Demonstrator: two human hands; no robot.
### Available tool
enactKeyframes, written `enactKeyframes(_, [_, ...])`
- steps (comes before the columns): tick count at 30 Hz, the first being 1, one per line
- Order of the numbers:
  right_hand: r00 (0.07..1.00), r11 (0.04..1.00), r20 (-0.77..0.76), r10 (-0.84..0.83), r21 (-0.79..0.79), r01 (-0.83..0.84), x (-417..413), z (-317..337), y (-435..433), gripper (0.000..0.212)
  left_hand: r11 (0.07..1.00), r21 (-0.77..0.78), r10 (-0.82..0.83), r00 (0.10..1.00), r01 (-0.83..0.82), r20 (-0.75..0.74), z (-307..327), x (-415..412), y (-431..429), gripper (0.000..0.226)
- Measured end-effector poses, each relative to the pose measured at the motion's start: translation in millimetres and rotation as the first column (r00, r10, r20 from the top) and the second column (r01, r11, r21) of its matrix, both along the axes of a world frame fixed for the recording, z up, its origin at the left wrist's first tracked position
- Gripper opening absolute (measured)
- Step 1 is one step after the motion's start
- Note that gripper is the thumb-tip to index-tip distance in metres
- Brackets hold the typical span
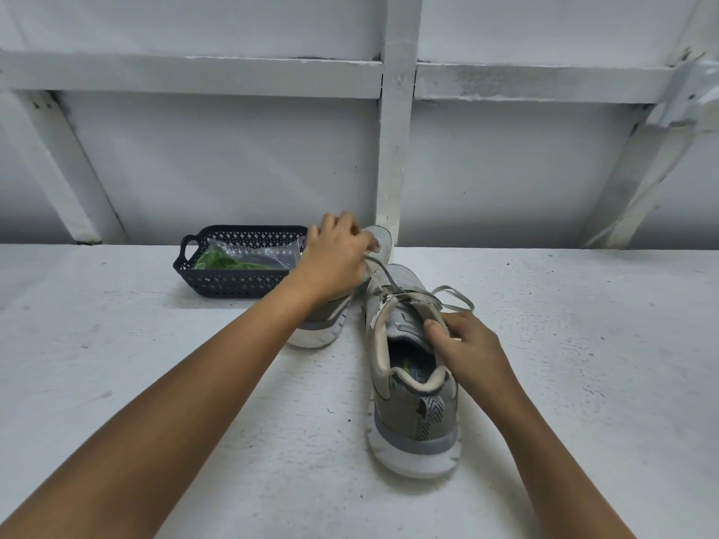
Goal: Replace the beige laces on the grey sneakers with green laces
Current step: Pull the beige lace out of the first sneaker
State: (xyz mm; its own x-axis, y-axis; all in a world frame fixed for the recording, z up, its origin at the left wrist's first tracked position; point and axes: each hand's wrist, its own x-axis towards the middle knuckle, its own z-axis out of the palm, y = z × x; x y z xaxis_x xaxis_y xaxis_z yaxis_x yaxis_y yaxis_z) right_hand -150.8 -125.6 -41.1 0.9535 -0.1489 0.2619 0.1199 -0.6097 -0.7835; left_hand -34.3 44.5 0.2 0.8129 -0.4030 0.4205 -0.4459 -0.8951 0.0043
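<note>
2 grey sneakers on white tabletop, centre frame. Near sneaker heel toward the camera, sole flat. Far sneaker just beside it to upper left, mostly hidden by the left forearm, toe at the table's back edge against the white post. Left hand curled, pinching beige lace pulled up from the near sneaker; a loose loop of the lace lies right of its eyelets. Right hand grips the near sneaker's tongue and right collar, thumb on top. Dark basket left of centre, near the back edge, touching the left hand; green laces bagged inside. Tabletop runs wide at right and lower left.
</note>
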Motion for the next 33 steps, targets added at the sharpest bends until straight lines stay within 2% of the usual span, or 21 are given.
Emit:
enactKeyframes(3, [1.0,1.0,0.006,0.0,0.008,0.0,0,0,0,0.028,0.98,0.15,-0.12,0.99,0.131,-0.076,-7,-6,-3,0.028])
enactKeyframes(5, [1.0,1.0,0.008,0.003,0.012,-0.003,-1,1,0,0.028,0.967,0.222,-0.097,0.988,0.123,-0.123,-13,-7,-6,0.028])
enactKeyframes(7, [1.0,1.0,0.01,0.003,0.013,-0.003,0,0,0,0.028,0.968,0.229,-0.078,0.99,0.103,-0.118,-17,-7,-7,0.028])
enactKeyframes(9, [1.0,1.0,-0.001,0.001,0.01,-0.001,0,-1,-1,0.029,0.988,0.141,-0.05,0.995,0.063,-0.091,-17,-7,-6,0.028])
enactKeyframes(11, [0.999,1.0,-0.038,-0.005,0.009,0.005,1,-4,-3,0.027,0.998,-0.046,0.043,0.997,-0.046,-0.069,-11,-4,-4,0.028])
enactKeyframes(13, [0.999,1.0,-0.047,-0.005,0.025,0.006,1,-5,-3,0.024,0.96,-0.217,0.168,0.983,-0.18,-0.072,-3,0,0,0.028])
enactKeyframes(15, [0.999,0.999,-0.036,-0.011,0.036,0.012,1,-5,-4,0.022,0.936,-0.251,0.239,0.969,-0.249,-0.067,2,4,4,0.029])
enactKeyframes(17, [0.999,0.999,-0.039,-0.01,0.038,0.011,1,-5,-4,0.022,0.961,-0.193,0.199,0.98,-0.198,-0.016,1,3,6,0.03])
enactKeyframes(19, [0.999,0.999,-0.048,-0.005,0.036,0.007,1,-5,-4,0.021,0.991,-0.128,0.036,0.999,-0.034,0.012,-3,-1,4,0.034])
enactKeyframes(22, [0.999,0.999,-0.05,-0.006,0.04,0.008,1,-4,-4,0.022,0.987,0.1,-0.123,0.99,0.129,-0.069,-11,-7,-2,0.028])
enactKeyframes(24, [0.999,0.999,-0.049,-0.005,0.036,0.007,1,-5,-4,0.022,0.977,0.172,-0.107,0.989,0.124,-0.105,-17,-7,-5,0.026])
enactKeyframes(28, [0.999,0.999,-0.052,-0.008,0.045,0.01,0,-5,-4,0.022,0.977,0.188,-0.087,0.994,0.098,-0.066,-20,-7,-8,0.026])
enactKeyframes(30, [0.998,0.999,-0.057,-0.007,0.051,0.009,0,-4,-3,0.022,0.994,0.103,-0.019,1.0,0.02,-0.012,-17,-7,-7,0.026])
enactKeyframes(33, [0.998,0.998,-0.067,-0.005,0.064,0.009,0,-4,-4,0.02,0.973,-0.132,0.199,0.977,-0.188,0.077,-7,-2,1,0.027])
